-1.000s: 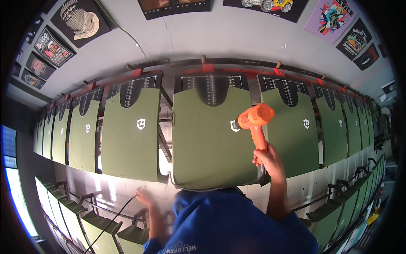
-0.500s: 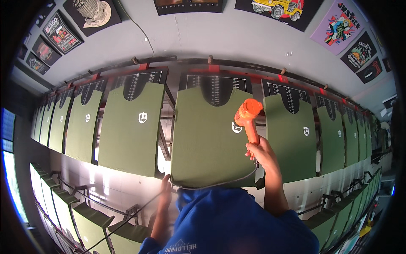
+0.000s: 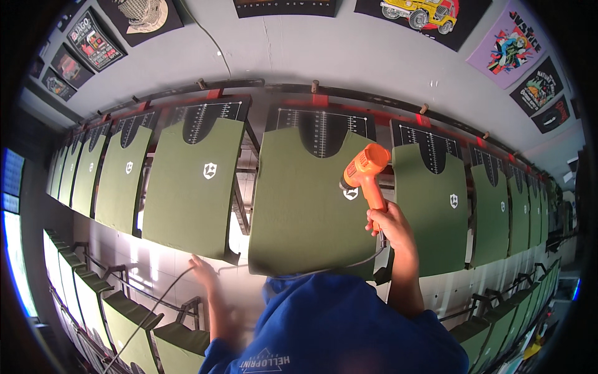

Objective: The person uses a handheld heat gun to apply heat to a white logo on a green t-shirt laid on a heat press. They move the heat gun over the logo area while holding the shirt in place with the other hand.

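Observation:
My right hand [image 3: 392, 225] is closed round the handle of an orange heat gun [image 3: 369, 163], tilted with its dark nozzle to the left. The nozzle hovers over the white shield print [image 3: 351, 194] on the middle green shirt panel [image 3: 299, 206], partly covering it from view. That panel lies on a black board [image 3: 321, 128] with white ruler marks showing at the neckline. My left hand [image 3: 202, 272] is slightly blurred below the left panel's lower edge, closed on the gun's grey cable [image 3: 163, 295], which runs on down to the lower left.
Matching green panels with white shields lie on boards to the left [image 3: 193, 187] and right [image 3: 430, 218], in a curving row. A dark rail [image 3: 286, 85] with pegs runs behind. Lower racks [image 3: 131, 318] carry more green panels. Prints hang on the grey wall [image 3: 299, 50].
My left hand has moved left, away from the middle panel's corner, drawing the cable with it. The heat gun has tilted and shifted slightly, its nozzle now showing left of the print.

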{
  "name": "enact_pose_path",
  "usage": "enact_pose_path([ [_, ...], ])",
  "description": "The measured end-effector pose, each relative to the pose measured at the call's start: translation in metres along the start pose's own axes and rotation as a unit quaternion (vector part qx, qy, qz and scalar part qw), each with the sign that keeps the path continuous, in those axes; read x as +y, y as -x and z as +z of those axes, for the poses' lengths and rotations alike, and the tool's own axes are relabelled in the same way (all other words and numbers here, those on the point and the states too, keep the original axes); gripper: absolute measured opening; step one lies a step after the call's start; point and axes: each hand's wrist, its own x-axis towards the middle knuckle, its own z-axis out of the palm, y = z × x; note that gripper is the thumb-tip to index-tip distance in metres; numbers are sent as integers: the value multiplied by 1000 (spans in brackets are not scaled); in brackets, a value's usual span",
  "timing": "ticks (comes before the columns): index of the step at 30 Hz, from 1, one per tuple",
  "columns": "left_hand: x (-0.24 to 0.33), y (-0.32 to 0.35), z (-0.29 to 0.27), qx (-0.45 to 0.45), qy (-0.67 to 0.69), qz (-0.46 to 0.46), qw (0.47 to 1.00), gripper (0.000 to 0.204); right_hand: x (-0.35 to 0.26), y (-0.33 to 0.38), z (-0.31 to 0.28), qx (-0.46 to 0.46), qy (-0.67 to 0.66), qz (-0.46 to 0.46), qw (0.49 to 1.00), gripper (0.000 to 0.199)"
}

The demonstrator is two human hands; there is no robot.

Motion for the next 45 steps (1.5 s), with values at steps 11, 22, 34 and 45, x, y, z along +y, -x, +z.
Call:
enact_pose_path([
  [11,0,-23,52,115,46,-80,989,63,1,-4,1,3,18,6,1000,23],
  [22,-36,-49,53,126,-76,6,989,64,1,14,9,6,37,17,999,30],
  [34,20,-13,51,102,24,-42,994,45,6,21,9,17,54,27,998,26],
  [45,12,-16,61,95,16,-25,995,51,14,32,3,47,42,24,998,23],
])
